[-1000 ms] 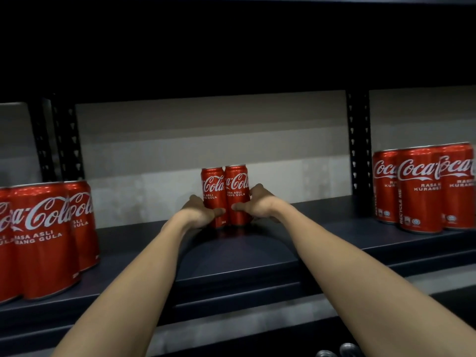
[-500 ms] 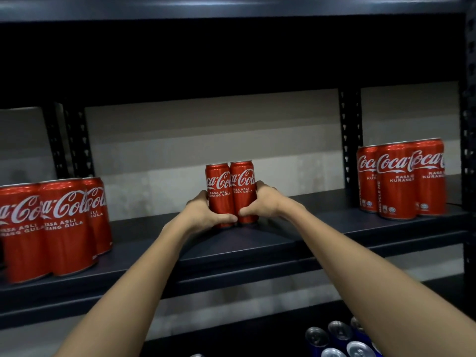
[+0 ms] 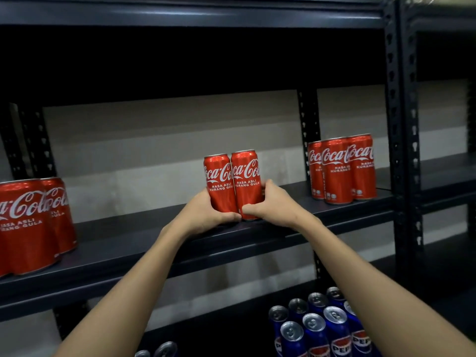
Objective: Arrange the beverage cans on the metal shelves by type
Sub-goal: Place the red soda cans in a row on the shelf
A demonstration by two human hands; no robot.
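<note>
Mid-frame, near the front edge of the dark metal shelf (image 3: 123, 243): our left hand (image 3: 203, 215) and right hand (image 3: 273, 206) curl fingers round two red cola cans (image 3: 231, 184), pressed side by side. Bare shelf either side. Cola group (image 3: 31, 225) far left; another (image 3: 340, 168) right by the upright (image 3: 394, 124). Blue Pepsi cans (image 3: 322, 331) lower right.
</note>
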